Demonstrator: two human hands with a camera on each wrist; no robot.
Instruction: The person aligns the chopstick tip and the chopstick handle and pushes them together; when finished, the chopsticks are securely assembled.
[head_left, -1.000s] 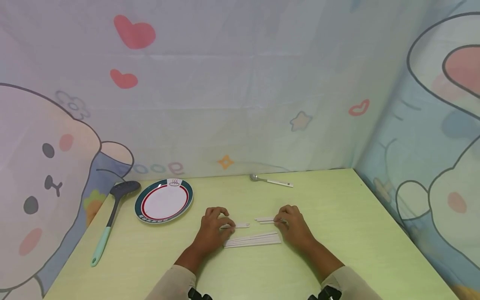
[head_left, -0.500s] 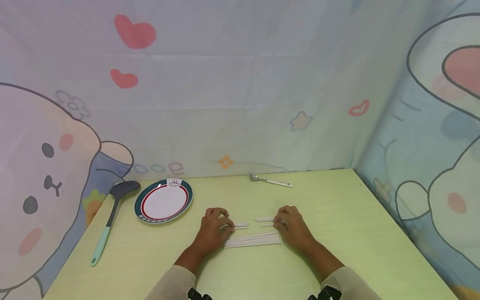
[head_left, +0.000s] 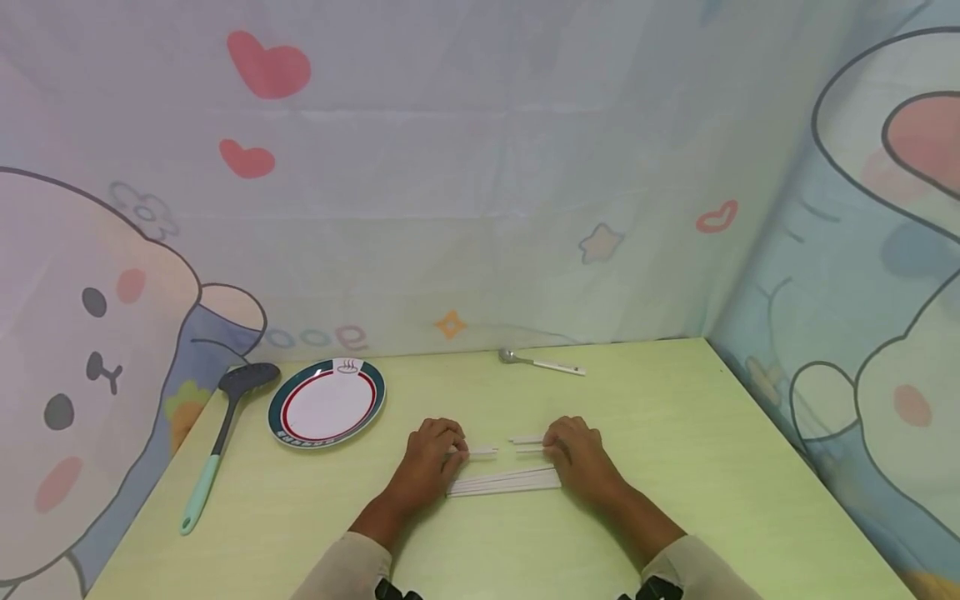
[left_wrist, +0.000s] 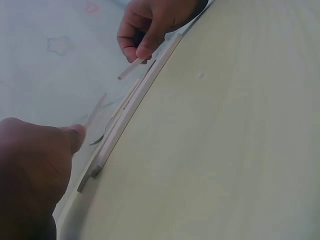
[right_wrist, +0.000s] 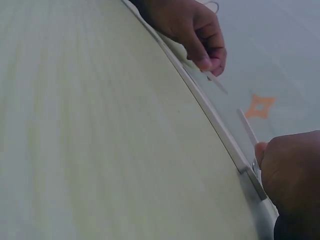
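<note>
My left hand pinches thin white sticks, their ends pointing right from its fingertips. Facing it, my right hand pinches white sticks as well, with two ends pointing left. A narrow gap lies between the two sets of ends. In the left wrist view one stick slants out from between the right thumb and fingers. Just in front of the hands, a flat row of longer white sticks lies on the table, its right end right by the right hand. The held sticks' other ends are hidden by the fingers.
A white plate with a green and red rim lies back left. Beside it is a dark ladle-shaped utensil with a mint handle. A small spoon lies near the table's back edge, before a printed cloth wall.
Both hands have shifted slightly and their fingers are curled in more. The right hand has edged left, overlapping the end of the stick row. The held sticks have barely moved.
</note>
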